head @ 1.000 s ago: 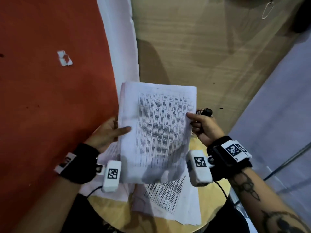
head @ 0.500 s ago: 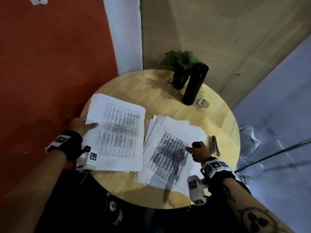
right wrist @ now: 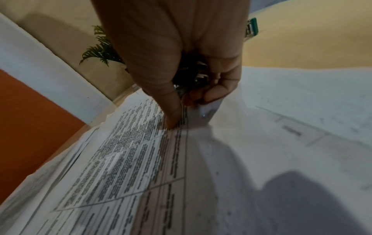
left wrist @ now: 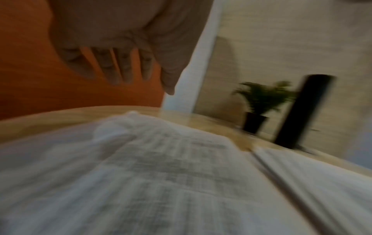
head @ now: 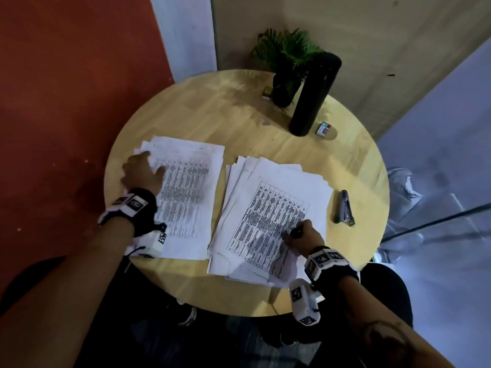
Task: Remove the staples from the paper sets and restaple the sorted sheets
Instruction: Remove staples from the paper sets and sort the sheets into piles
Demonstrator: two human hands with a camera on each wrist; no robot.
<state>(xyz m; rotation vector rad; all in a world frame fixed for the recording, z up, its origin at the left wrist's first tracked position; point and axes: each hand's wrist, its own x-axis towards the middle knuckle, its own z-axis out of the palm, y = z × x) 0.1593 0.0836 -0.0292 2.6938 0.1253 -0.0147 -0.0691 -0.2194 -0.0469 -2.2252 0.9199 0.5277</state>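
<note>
A printed paper set (head: 191, 197) lies flat on the left of the round table (head: 255, 134). My left hand (head: 143, 171) is over its far left part with fingers spread and straight; in the left wrist view the fingers (left wrist: 120, 68) hang just above the blurred sheet (left wrist: 161, 167). A loose pile of printed sheets (head: 268, 208) lies on the right. My right hand (head: 301, 235) rests on it, fingers curled round a small dark staple remover (right wrist: 193, 76), thumb pressing the top sheet (right wrist: 141, 159). A stapler (head: 344, 207) lies on the table right of the pile.
At the back of the table stand a tall black cylinder (head: 313, 96) and a small potted plant (head: 287, 62), with two small boxes (head: 323, 128) beside them. A red wall is at the left. My legs are under the near table edge.
One second ago both hands held the paper set up in the air. It now lies on the left of the table, the left hand has slid to its far corner, and the right hand rests on the pile.
</note>
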